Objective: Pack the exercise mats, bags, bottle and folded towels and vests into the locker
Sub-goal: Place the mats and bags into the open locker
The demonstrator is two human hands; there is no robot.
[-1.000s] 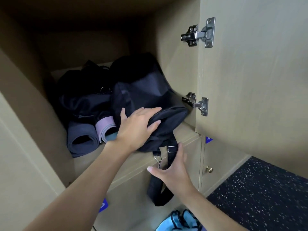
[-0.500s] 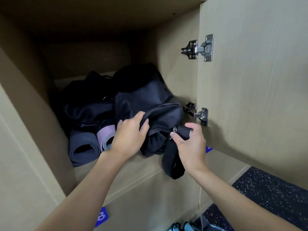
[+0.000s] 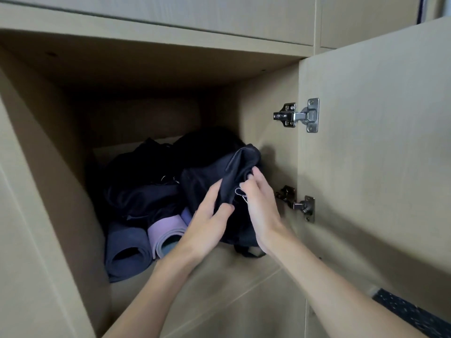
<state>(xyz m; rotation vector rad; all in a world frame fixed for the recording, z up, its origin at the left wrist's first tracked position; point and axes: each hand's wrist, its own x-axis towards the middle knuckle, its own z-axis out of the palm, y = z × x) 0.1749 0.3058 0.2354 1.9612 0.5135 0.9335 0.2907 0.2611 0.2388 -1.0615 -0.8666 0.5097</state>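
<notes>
An open wooden locker (image 3: 246,276) holds a black bag (image 3: 210,172) on the right side of its shelf. My left hand (image 3: 207,220) presses the bag's front fabric. My right hand (image 3: 261,206) grips the bag's strap near a small metal clip (image 3: 240,193) and holds it up against the bag. A loop of the strap (image 3: 249,252) still lies on the shelf edge. A dark blue rolled mat (image 3: 127,250) and a lilac rolled mat (image 3: 166,230) lie on the left, under another dark bag (image 3: 139,181).
The locker door (image 3: 375,147) stands open on the right, with two metal hinges (image 3: 296,115). Closed locker fronts lie above and below. A strip of dark speckled floor (image 3: 400,306) shows at the lower right.
My right hand has lifted the hanging strap from below the shelf up into the locker against the bag. My left hand slid down the bag's front. The view tilted upward.
</notes>
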